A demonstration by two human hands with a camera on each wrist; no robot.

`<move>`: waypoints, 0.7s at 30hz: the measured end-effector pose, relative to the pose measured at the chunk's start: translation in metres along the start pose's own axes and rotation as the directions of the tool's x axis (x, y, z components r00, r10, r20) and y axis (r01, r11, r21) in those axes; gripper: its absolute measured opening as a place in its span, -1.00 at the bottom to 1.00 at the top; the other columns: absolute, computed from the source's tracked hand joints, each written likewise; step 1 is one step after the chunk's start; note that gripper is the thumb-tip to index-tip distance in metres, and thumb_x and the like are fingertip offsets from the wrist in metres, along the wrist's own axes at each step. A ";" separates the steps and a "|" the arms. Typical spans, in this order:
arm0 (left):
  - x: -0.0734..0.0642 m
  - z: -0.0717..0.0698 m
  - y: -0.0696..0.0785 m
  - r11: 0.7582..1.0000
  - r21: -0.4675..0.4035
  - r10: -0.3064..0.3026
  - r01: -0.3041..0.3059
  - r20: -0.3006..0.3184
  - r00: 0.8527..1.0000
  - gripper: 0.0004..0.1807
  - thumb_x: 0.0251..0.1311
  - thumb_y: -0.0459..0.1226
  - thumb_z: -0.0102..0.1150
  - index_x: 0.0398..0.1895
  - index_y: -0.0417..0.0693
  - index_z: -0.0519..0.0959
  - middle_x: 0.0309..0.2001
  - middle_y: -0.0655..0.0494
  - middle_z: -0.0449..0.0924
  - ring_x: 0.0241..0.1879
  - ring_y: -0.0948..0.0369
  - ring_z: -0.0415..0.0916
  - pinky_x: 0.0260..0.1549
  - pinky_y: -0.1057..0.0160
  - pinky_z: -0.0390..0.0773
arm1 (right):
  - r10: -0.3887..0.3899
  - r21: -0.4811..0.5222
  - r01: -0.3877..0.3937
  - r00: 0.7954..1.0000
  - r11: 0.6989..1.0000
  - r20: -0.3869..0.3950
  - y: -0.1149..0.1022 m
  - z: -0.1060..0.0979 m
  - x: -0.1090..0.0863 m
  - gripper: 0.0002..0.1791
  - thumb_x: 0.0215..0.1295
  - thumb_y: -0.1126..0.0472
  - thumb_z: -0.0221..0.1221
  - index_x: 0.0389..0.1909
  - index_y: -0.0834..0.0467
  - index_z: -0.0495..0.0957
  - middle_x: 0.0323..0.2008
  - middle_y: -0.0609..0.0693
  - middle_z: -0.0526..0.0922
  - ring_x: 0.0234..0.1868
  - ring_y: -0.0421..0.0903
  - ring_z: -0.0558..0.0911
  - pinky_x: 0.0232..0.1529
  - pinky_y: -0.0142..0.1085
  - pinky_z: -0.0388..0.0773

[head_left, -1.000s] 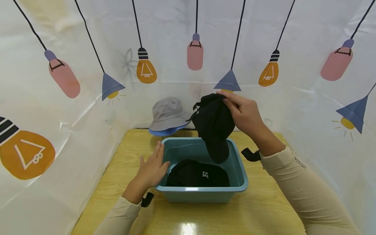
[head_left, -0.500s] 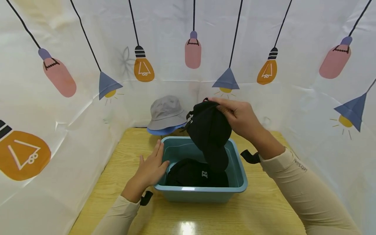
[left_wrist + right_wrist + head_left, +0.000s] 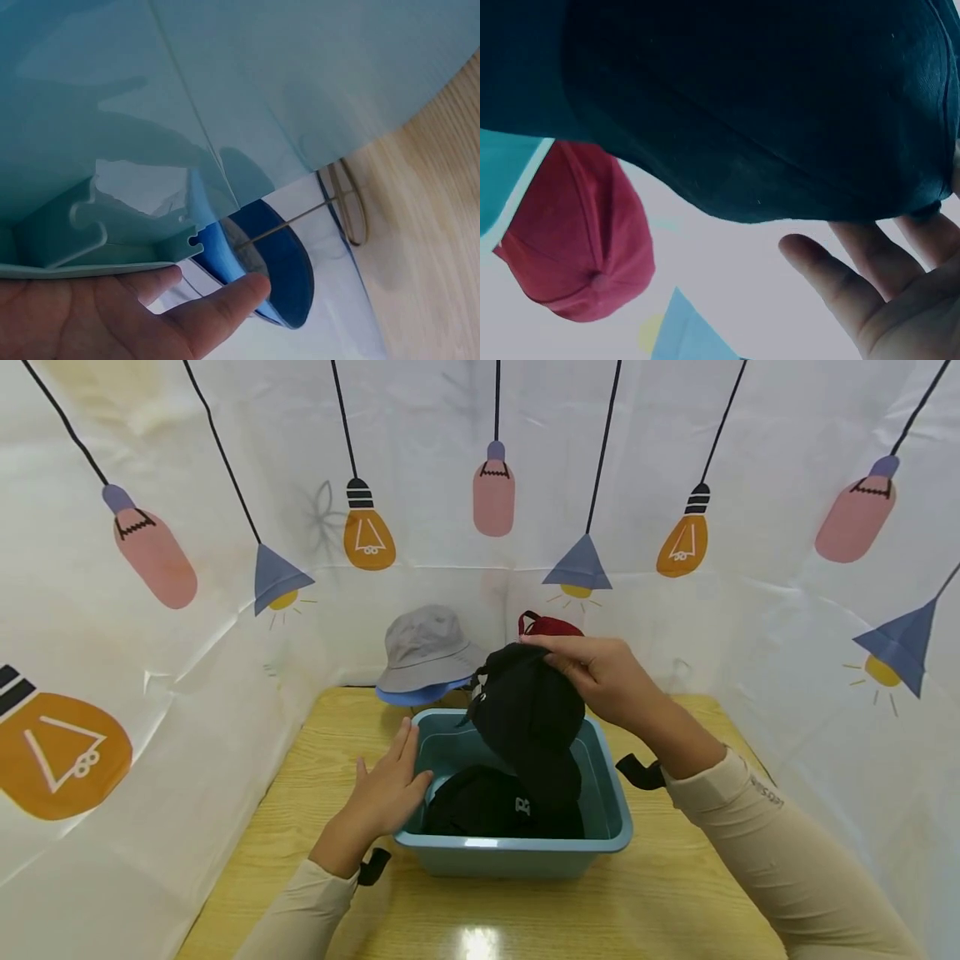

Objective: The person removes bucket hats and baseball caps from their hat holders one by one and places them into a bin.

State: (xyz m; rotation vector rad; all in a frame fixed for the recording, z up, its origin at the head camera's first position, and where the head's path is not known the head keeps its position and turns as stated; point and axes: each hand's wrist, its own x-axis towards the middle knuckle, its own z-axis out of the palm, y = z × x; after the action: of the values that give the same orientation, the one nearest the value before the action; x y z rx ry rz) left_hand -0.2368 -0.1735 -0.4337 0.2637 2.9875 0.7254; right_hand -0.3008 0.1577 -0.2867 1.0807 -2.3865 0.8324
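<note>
My right hand (image 3: 606, 681) grips a black baseball cap (image 3: 528, 702) by its crown, between thumb and fingers. The cap hangs over a blue-green plastic basin (image 3: 517, 858), its brim pointing down inside. A second black cap (image 3: 468, 806) with a white letter lies in the basin, partly covered by the hanging one. My left hand (image 3: 386, 793) rests on the basin's left rim with fingers extended. The right wrist view shows the held cap (image 3: 765, 112) close up, above my right fingers. In the left wrist view, my left hand (image 3: 142, 311) touches the basin's edge (image 3: 82, 268).
Behind the basin, a grey bucket hat (image 3: 431, 643) sits over a blue brim, on a wire stand (image 3: 352, 199). A red cap (image 3: 553, 626) is behind my right hand. The wooden table (image 3: 330, 735) meets a white patterned backdrop (image 3: 450, 443).
My right hand has lowered the black cap and shifted it slightly left, its brim now deeper in the basin. The red cap behind has come into view. The left hand stays on the rim.
</note>
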 end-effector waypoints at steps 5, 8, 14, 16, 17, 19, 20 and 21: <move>0.000 0.001 0.001 1.000 0.000 -0.001 0.001 -0.003 1.000 -0.13 0.56 0.07 -0.15 0.71 0.00 -0.26 0.70 0.15 -0.50 0.64 -0.09 -0.02 0.31 -0.67 -0.39 | -0.039 0.015 0.037 0.994 0.999 0.103 0.002 0.007 -0.006 -0.51 0.53 0.23 0.16 0.37 -0.22 0.56 0.16 -0.19 0.73 -0.09 -0.19 0.66 -0.04 -0.19 0.73; 0.000 0.001 0.002 1.000 -0.008 -0.004 0.004 -0.002 1.000 -0.14 0.56 0.07 -0.16 0.71 -0.01 -0.26 0.70 0.14 -0.50 0.63 -0.09 -0.01 0.32 -0.66 -0.40 | -0.068 0.024 0.064 0.984 0.998 0.167 0.004 0.012 -0.010 -0.52 0.52 0.24 0.18 0.37 -0.18 0.57 0.21 -0.15 0.70 0.05 -0.19 0.68 0.08 -0.18 0.71; 0.000 0.001 0.002 1.000 -0.013 -0.004 0.004 0.006 1.000 -0.15 0.57 0.07 -0.18 0.71 0.00 -0.27 0.70 0.14 -0.51 0.63 -0.10 -0.01 0.33 -0.65 -0.41 | -0.103 0.064 0.089 0.962 0.994 0.254 0.007 0.023 -0.014 -0.52 0.50 0.22 0.20 0.35 -0.19 0.59 0.22 -0.18 0.69 0.12 -0.20 0.69 0.13 -0.18 0.69; -0.001 0.001 0.002 1.000 -0.014 -0.004 0.004 0.008 1.000 -0.16 0.58 0.07 -0.21 0.71 0.00 -0.28 0.70 0.14 -0.51 0.63 -0.09 0.00 0.33 -0.65 -0.41 | -0.113 0.069 0.097 0.951 0.993 0.287 0.007 0.026 -0.015 -0.53 0.50 0.20 0.20 0.36 -0.22 0.58 0.18 -0.21 0.71 0.06 -0.25 0.69 0.11 -0.21 0.69; -0.001 0.001 0.002 1.000 -0.016 -0.003 0.003 0.009 1.000 -0.16 0.59 0.07 -0.22 0.71 0.00 -0.28 0.70 0.14 -0.51 0.63 -0.10 0.00 0.33 -0.65 -0.41 | -0.121 0.075 0.103 0.944 0.992 0.308 0.007 0.028 -0.015 -0.53 0.50 0.20 0.20 0.36 -0.22 0.58 0.15 -0.22 0.72 0.02 -0.26 0.69 0.09 -0.22 0.69; -0.001 0.001 0.002 1.000 -0.019 -0.002 0.002 0.008 1.000 -0.18 0.60 0.08 -0.26 0.71 0.00 -0.28 0.70 0.14 -0.51 0.63 -0.10 0.00 0.33 -0.65 -0.41 | -0.128 0.090 0.102 0.927 0.991 0.352 0.006 0.031 -0.015 -0.53 0.51 0.19 0.19 0.37 -0.22 0.57 0.08 -0.25 0.75 -0.07 -0.29 0.69 0.06 -0.26 0.69; -0.001 0.001 0.002 1.000 -0.021 -0.002 0.002 0.009 1.000 -0.19 0.61 0.09 -0.28 0.71 -0.01 -0.27 0.70 0.14 -0.51 0.63 -0.10 0.00 0.33 -0.65 -0.41 | -0.128 0.092 0.100 0.919 0.991 0.374 0.005 0.032 -0.015 -0.52 0.51 0.19 0.19 0.37 -0.23 0.57 0.03 -0.27 0.76 -0.11 -0.30 0.68 0.05 -0.27 0.69; -0.001 0.001 0.002 1.000 -0.022 -0.001 0.001 0.009 1.000 -0.19 0.62 0.10 -0.30 0.71 -0.01 -0.27 0.70 0.15 -0.51 0.63 -0.10 -0.01 0.33 -0.65 -0.41 | -0.125 0.090 0.097 0.911 0.991 0.393 0.005 0.033 -0.016 -0.52 0.52 0.18 0.19 0.38 -0.24 0.56 -0.02 -0.29 0.76 -0.15 -0.31 0.67 0.03 -0.29 0.69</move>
State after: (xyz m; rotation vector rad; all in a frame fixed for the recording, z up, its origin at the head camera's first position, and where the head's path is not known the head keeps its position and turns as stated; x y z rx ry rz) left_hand -0.2357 -0.1717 -0.4333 0.2629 2.9693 0.7551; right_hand -0.2982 0.1469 -0.3221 1.5252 -2.6025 0.7117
